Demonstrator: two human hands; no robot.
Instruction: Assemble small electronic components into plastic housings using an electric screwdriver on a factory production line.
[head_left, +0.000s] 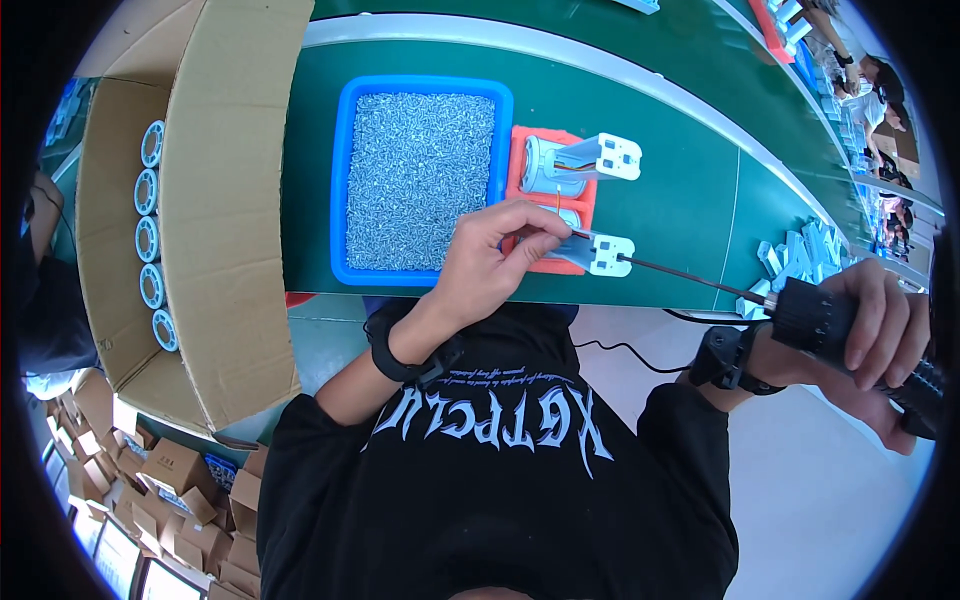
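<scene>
My right hand [880, 345] is wrapped round a black electric screwdriver [815, 318], held sideways at the right. Its long thin bit [690, 276] runs left to the white end plate of the nearer light-blue plastic housing [608, 256]. At that housing my left hand [505, 248] is closed in a pinch, thumb against forefinger; whatever is between the fingertips is too small to make out. A second light-blue housing [555, 168] with a white end and thin coloured wires lies just beyond. Both housings rest in an orange-red holder [530, 140], partly hidden by my left hand.
A blue tray [342, 180] full of small metal screws stands left of the holder on the green table [690, 160]. Further left is an open cardboard box [225, 200] with several round white rings [147, 240]. Light-blue plastic parts [805, 250] are heaped at the right.
</scene>
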